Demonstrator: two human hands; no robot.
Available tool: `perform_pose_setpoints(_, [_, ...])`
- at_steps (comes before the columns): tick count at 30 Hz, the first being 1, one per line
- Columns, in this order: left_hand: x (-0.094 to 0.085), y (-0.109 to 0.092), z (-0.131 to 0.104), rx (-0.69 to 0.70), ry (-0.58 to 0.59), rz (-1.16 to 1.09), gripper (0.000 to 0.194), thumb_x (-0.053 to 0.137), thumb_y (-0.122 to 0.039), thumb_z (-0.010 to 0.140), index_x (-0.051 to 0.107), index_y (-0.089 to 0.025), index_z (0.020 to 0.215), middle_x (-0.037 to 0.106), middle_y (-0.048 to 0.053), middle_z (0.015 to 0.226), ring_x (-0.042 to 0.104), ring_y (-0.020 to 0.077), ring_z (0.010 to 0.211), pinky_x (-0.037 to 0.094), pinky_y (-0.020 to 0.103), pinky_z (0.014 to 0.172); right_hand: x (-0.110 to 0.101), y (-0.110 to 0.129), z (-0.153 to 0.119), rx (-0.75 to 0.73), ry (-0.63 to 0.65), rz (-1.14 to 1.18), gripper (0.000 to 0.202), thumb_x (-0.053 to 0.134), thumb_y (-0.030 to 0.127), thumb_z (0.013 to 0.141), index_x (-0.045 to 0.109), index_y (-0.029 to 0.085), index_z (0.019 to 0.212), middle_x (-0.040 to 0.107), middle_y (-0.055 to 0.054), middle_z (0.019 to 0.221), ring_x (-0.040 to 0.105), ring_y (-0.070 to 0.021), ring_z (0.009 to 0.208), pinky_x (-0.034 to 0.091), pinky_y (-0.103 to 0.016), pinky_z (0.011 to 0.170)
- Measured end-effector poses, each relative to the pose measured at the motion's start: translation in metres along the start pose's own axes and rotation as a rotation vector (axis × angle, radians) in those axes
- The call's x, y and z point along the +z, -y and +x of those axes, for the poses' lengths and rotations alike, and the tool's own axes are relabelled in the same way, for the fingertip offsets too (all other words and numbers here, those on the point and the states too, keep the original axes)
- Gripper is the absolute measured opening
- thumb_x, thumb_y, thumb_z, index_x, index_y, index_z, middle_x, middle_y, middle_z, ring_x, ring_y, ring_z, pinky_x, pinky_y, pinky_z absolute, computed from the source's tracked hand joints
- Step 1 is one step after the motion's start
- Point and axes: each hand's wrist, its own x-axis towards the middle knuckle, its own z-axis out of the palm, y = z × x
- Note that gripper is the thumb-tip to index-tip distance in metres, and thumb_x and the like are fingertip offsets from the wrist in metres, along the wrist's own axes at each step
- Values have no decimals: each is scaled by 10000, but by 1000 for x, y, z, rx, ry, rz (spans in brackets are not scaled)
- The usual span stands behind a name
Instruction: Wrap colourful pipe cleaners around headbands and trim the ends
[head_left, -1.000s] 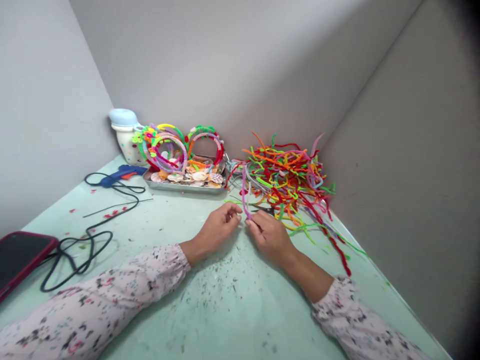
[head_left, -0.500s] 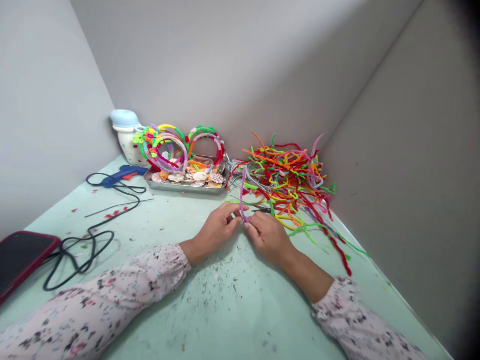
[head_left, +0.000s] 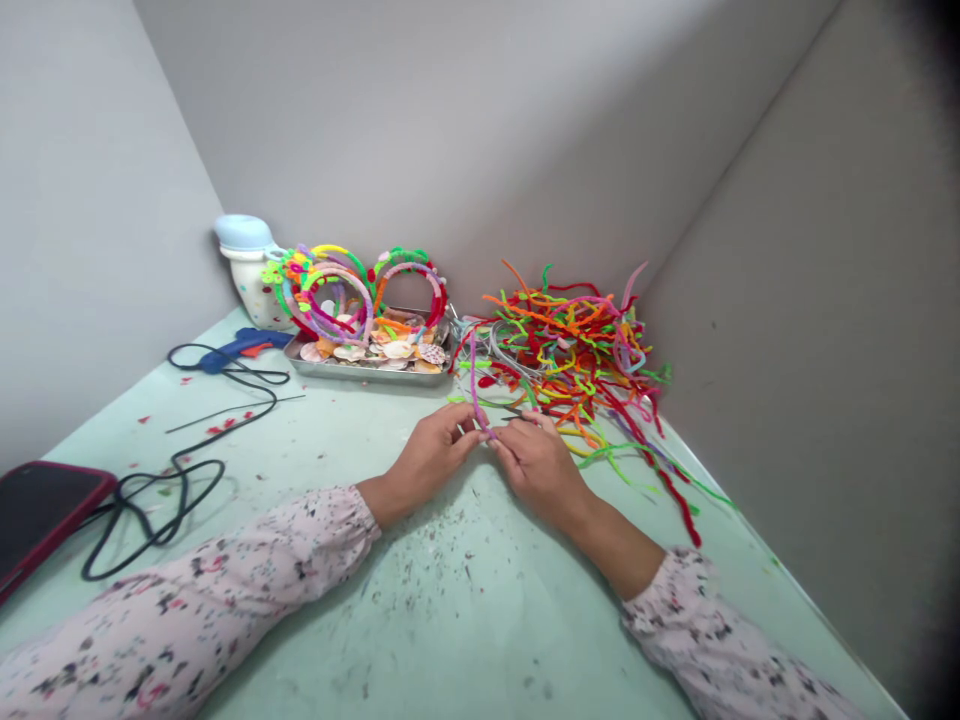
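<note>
Purple stem: [head_left: 473, 375] it stands up from the fingertips in mid-table, its free end leaning toward the far side, its near end between the two hands.
Right hand: [head_left: 544, 468] thumb and forefinger pinch narrow on the stem's near end, as far as I can see.
Left hand: [head_left: 435, 450] fingers curl to a narrow gap right at the stem; whether they grip it or only steady it, I can't tell.
Handling: this looks like shaping the near end. I'd keep one pinch firm as an anchor, bend in small turns with the other, and hold the fuzz lightly so it isn't crushed; wire tips can prick, so fingers are best kept off the very end.
Loose stems: [head_left: 570, 330] a tangled heap at far right; the free end should be kept from snagging there.
Tray: [head_left: 375, 374] far side, left of the heap, bearing shells [head_left: 399, 350] and bright hoops [head_left: 367, 310].
Cup: [head_left: 259, 290] far left, small coloured spots, no lettering I can read.
Glue gun: [head_left: 244, 345] blue, near the tray's left end; no brand legible.
Phone: [head_left: 49, 515] near left, dark screen, nothing readable.
</note>
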Motion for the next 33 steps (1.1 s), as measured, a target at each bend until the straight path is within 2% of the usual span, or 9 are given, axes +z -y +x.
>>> perform_pose_setpoints(2, [-1,-1,0,0,15,11,106,536,-266,828,595,-180,843,543,-12,736,471,109,679,369,217,610,0,-1,0,-17,13,-2,211,413,195,932,600,182,834,572,-19,712,508,-152,723,326,-358,915])
perform_pose_setpoints(8, [-2,-4,0,-28,50,13,90,517,-250,824,569,-178,809,527,-21,704,471,109,664,370,216,600,1,-4,-1,-48,27,-54,209,417,222,933,600,175,846,559,-36,725,484,-172,752,351,-321,813])
perform_pose_setpoints(23, [-2,-6,-1,-78,102,-18,133,465,-284,852,543,-184,815,489,-49,628,448,95,549,350,222,546,1,-5,0,-73,3,-115,225,397,211,940,606,178,863,555,-39,722,480,-180,754,337,-324,796])
perform_pose_setpoints(33, [-7,-13,-1,-52,105,94,122,451,-243,843,527,-181,771,518,-27,643,472,124,627,359,237,585,0,-3,-1,-121,10,-152,246,385,204,945,604,168,837,550,-42,726,458,-173,742,336,-331,807])
